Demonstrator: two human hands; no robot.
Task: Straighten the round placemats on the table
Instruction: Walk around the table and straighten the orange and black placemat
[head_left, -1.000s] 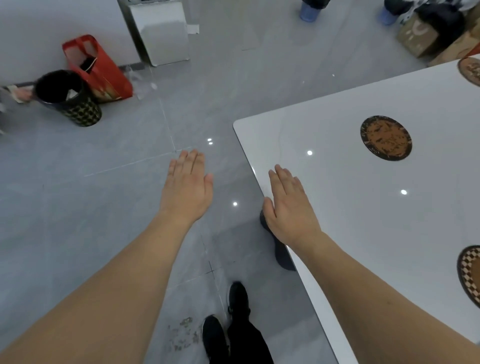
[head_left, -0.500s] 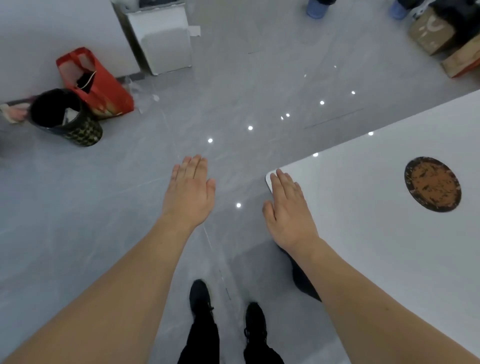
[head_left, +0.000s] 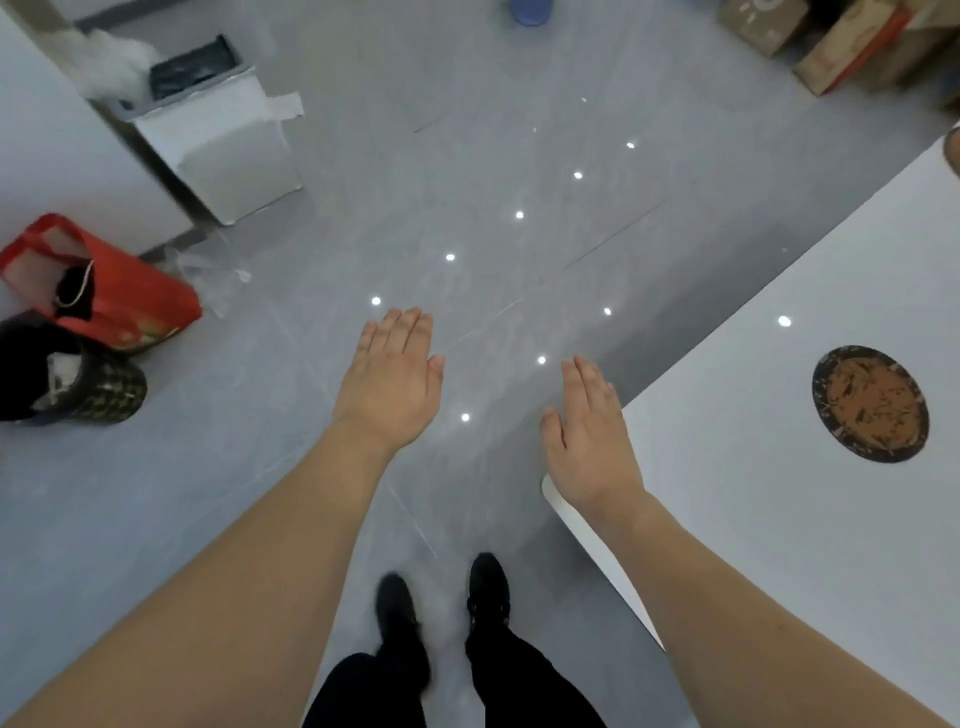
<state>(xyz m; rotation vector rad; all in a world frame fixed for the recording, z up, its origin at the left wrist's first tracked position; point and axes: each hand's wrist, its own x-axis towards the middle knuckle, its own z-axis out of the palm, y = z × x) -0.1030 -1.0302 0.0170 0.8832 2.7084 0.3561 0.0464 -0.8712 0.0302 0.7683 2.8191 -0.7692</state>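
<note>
head view, both hands flat, grip wide, left hand (head_left: 390, 382), right hand (head_left: 589, 436), black bin (head_left: 78, 387) holding white scraps

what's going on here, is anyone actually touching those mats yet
Not yet. A person stands at the corner of a white table, both arms stretched forward. The left hand hangs open over the grey floor, and the right hand is open over the table's corner. One round placemat lies untouched further right; neither hand holds anything.
</note>
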